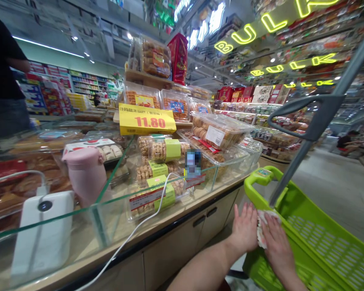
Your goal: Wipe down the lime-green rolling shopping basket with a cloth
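Note:
My left hand point(245, 228) rests with fingers stretched flat against the near rim of a green plastic shopping basket point(321, 250). My right hand point(276, 240) lies beside it, fingers extended, pressing a white crumpled cloth or tissue point(261, 226) onto the basket's edge. The cloth sits between the two hands. The basket's grey pull handle point(315, 117) rises up to the right.
A glass-fronted counter point(115, 218) at left holds packs of cookies point(160, 150), a yellow 11.80 price sign point(147, 119), a pink bottle point(86, 173) and a white power bank point(42, 238) with a cable. Another person in dark clothes point(3, 72) stands at far left. Open aisle floor lies at right.

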Available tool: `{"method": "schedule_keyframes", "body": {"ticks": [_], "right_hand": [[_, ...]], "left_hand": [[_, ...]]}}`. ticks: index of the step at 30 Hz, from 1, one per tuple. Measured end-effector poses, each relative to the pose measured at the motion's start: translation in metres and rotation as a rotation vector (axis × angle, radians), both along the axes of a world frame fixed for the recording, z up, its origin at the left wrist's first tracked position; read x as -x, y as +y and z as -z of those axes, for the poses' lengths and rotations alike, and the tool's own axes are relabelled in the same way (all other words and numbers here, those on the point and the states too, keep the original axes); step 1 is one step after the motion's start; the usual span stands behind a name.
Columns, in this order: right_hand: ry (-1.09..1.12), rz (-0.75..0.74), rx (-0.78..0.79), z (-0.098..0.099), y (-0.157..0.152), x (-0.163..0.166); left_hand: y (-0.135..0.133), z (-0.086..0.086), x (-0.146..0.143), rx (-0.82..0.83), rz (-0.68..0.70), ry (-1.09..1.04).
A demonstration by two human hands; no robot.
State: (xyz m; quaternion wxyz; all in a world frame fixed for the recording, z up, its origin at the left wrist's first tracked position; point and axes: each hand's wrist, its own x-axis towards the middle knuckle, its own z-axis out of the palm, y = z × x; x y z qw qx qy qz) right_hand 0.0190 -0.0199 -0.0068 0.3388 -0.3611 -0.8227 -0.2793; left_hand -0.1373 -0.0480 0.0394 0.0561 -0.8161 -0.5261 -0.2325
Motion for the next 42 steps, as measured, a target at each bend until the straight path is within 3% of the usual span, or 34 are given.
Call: {"method": "schedule_keyframes", "body": {"ticks": [4, 6, 8, 12, 14, 16, 21, 23, 29, 31, 35, 39, 42], "right_hand": [[-0.053, -0.029, 0.031, 0.042, -0.009, 0.001], [-0.051, -0.045, 0.038, 0.045, -0.014, 0.005], [-0.028, -0.055, 0.033, 0.030, -0.016, 0.010], [0.046, -0.026, -0.021, -0.027, -0.003, 0.016], [0.055, 0.005, -0.049, -0.045, 0.006, 0.015], [0.031, 0.014, -0.055, -0.045, 0.013, 0.013], [-0.034, -0.028, -0.022, -0.003, 0.005, 0.009], [-0.043, -0.041, -0.004, 0.003, -0.002, 0.009], [0.096, 0.004, -0.005, -0.039, -0.001, 0.002], [0.110, 0.025, -0.002, -0.044, 0.002, -0.004], [0.087, 0.010, -0.006, -0.018, 0.000, -0.019], [0.040, 0.089, 0.103, 0.025, -0.019, -0.033], [0.015, 0.131, 0.211, 0.046, -0.039, -0.041]], "left_hand": [[-0.001, 0.008, 0.003, 0.030, -0.009, -0.010], [-0.001, 0.009, 0.006, 0.037, -0.014, -0.024], [0.002, 0.005, 0.009, 0.028, -0.011, -0.035], [0.010, -0.014, 0.014, -0.019, -0.035, -0.063], [0.013, -0.021, 0.014, -0.027, -0.050, -0.069], [0.014, -0.024, 0.013, -0.025, -0.050, -0.054], [0.010, -0.012, 0.010, -0.022, -0.027, 0.007], [0.009, -0.009, 0.009, -0.020, -0.024, 0.017], [0.006, -0.033, 0.001, -0.120, -0.011, 0.044], [0.005, -0.040, -0.005, -0.164, 0.028, 0.057], [0.002, -0.034, -0.018, -0.184, 0.105, 0.131], [-0.005, -0.007, -0.027, -0.127, 0.141, 0.228], [-0.012, 0.011, -0.032, -0.081, 0.158, 0.273]]}}
